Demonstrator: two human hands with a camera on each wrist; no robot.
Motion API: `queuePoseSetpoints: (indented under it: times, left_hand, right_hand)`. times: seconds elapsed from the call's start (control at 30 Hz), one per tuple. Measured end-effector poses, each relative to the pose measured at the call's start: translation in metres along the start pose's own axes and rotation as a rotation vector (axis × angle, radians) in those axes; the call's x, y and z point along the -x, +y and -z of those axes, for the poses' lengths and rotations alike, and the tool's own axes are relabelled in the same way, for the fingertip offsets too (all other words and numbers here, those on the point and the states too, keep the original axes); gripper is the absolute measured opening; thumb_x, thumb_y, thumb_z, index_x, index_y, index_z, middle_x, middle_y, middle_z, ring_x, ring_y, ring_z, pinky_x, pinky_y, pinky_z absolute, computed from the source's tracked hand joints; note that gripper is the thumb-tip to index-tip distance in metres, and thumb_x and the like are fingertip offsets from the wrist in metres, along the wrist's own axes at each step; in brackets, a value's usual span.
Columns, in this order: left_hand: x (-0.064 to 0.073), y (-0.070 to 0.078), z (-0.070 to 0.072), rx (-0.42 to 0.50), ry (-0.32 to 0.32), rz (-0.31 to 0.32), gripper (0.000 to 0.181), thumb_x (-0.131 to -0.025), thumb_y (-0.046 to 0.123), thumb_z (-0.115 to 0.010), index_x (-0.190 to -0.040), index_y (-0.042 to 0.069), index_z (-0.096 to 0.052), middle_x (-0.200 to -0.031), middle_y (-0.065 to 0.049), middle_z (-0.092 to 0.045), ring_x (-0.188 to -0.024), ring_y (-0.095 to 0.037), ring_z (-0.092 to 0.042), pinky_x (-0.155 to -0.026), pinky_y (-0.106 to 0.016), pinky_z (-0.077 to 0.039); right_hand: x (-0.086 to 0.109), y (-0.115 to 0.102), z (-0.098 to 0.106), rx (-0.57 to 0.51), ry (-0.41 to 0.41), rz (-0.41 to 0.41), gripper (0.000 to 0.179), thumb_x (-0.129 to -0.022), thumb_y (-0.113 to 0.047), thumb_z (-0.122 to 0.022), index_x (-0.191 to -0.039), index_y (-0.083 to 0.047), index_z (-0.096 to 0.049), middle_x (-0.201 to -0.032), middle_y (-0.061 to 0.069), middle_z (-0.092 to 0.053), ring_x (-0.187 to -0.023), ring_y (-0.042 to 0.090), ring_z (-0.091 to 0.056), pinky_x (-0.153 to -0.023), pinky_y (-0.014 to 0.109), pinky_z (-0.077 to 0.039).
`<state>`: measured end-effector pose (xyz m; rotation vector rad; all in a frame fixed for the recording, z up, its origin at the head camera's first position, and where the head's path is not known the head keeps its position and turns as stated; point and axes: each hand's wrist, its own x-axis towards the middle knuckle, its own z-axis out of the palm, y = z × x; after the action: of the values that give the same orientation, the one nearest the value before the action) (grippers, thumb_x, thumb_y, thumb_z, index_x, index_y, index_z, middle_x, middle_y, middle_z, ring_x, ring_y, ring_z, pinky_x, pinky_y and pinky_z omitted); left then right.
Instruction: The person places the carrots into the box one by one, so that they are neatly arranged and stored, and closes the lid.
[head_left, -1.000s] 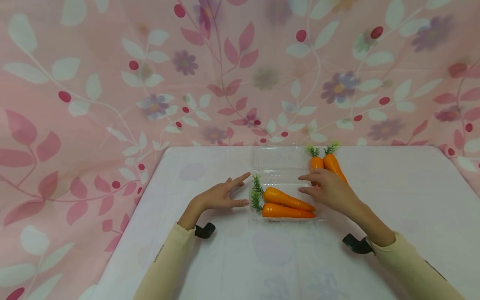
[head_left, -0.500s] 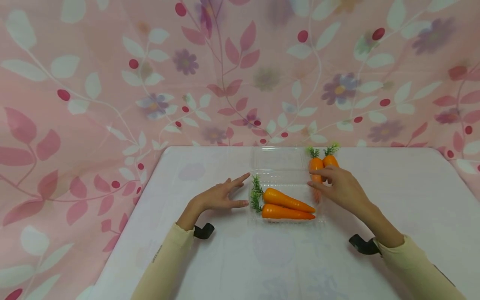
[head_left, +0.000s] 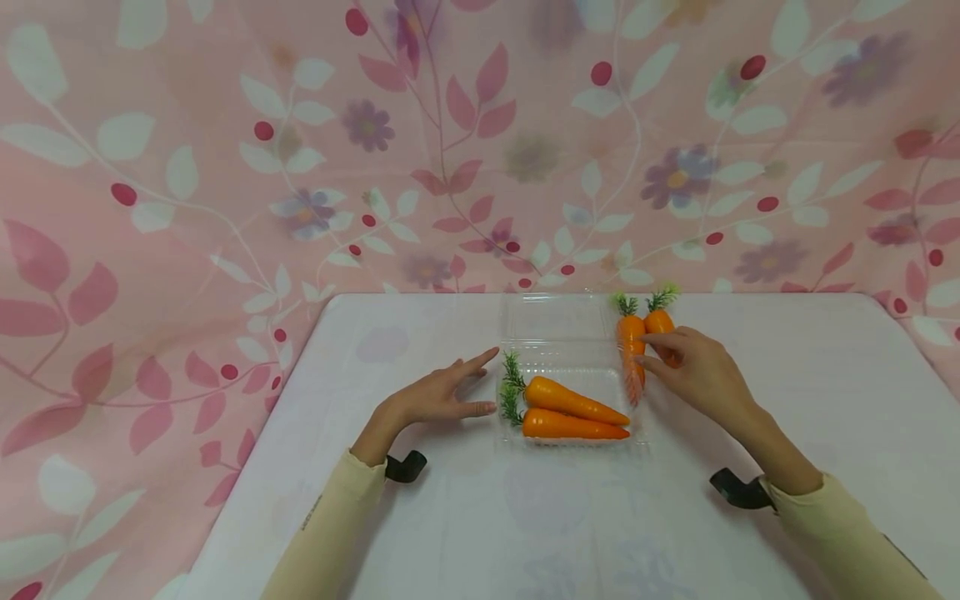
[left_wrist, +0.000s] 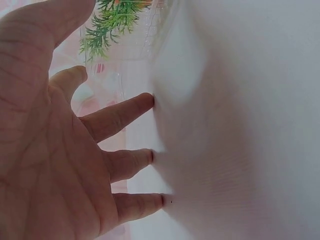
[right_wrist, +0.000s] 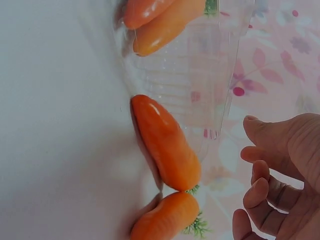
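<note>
A clear plastic clamshell box (head_left: 600, 382) lies with its lid (head_left: 558, 318) folded back. Inside are two orange carrots with green tops, an upper carrot (head_left: 573, 398) and a lower carrot (head_left: 573, 423), side by side. My left hand (head_left: 438, 393) is beside the box's left side, fingers spread; some fingertips touch the table in the left wrist view. To the right of the box lie two more carrots, a nearer carrot (head_left: 632, 335) and a farther carrot (head_left: 659, 322). Close over these hovers my right hand (head_left: 705, 367), fingers loosely bent, holding nothing; it partly hides the farther carrot.
A white cloth covers the table (head_left: 570, 517). Behind it hangs a pink floral curtain (head_left: 480, 167). Black curved pieces, a left one (head_left: 407, 467) and a right one (head_left: 741, 489), stick out at the wrists.
My right hand has shifted right, from above the box's right side to over the loose carrots, uncovering more of the nearer one. The left hand stays put.
</note>
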<state>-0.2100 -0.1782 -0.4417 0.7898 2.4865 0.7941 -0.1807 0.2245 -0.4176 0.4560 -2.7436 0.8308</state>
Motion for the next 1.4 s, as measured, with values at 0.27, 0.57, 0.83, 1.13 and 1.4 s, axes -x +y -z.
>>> queuePoseSetpoints:
  times: [0.27,0.57,0.83,1.13,1.4]
  left_hand:
    - [0.002,0.002,-0.001,0.027,-0.006,-0.029,0.087,-0.091,0.056,-0.064,-0.159,0.036,-0.014,-0.146,0.0,-0.049,-0.138,-0.027,-0.04,-0.114,-0.051,-0.024]
    - [0.002,0.004,0.0,0.056,-0.038,-0.017,0.086,-0.093,0.054,-0.063,-0.159,0.036,-0.011,-0.145,0.002,-0.051,-0.091,-0.011,-0.067,-0.109,-0.049,-0.033]
    - [0.002,0.004,-0.001,0.059,-0.044,0.0,0.086,-0.092,0.056,-0.063,-0.159,0.038,-0.011,-0.145,0.003,-0.05,-0.094,-0.01,-0.067,-0.109,-0.05,-0.033]
    - [0.001,0.003,-0.001,0.055,-0.046,-0.002,0.086,-0.092,0.055,-0.063,-0.159,0.038,-0.011,-0.146,0.002,-0.05,-0.103,-0.016,-0.066,-0.109,-0.05,-0.033]
    - [0.001,0.003,-0.001,0.054,-0.038,0.005,0.087,-0.091,0.056,-0.063,-0.159,0.039,-0.012,-0.145,0.003,-0.051,-0.114,-0.02,-0.06,-0.109,-0.05,-0.033]
  right_hand:
    - [0.002,0.009,0.003,0.009,-0.019,-0.054,0.033,-0.085,-0.023,-0.079,-0.111,-0.004,-0.074,-0.076,0.003,-0.051,-0.067,0.021,-0.044,-0.055,0.031,-0.035]
    - [0.002,0.018,0.005,0.008,-0.039,-0.111,0.04,-0.087,-0.025,-0.078,-0.117,0.001,-0.071,-0.083,0.007,-0.058,-0.072,0.024,-0.049,-0.056,0.033,-0.04]
    - [0.003,0.027,0.002,0.015,-0.046,-0.157,0.045,-0.087,-0.029,-0.078,-0.119,0.001,-0.069,-0.081,0.007,-0.056,-0.069,0.024,-0.047,-0.053,0.032,-0.038]
    - [0.005,0.033,0.002,-0.021,-0.033,-0.174,0.045,-0.087,-0.03,-0.077,-0.117,0.004,-0.07,-0.079,0.008,-0.056,-0.061,0.021,-0.045,-0.046,0.03,-0.036]
    - [0.004,0.039,0.001,-0.032,-0.044,-0.207,0.047,-0.088,-0.032,-0.076,-0.118,0.004,-0.069,-0.077,0.009,-0.054,-0.06,0.022,-0.046,-0.044,0.029,-0.036]
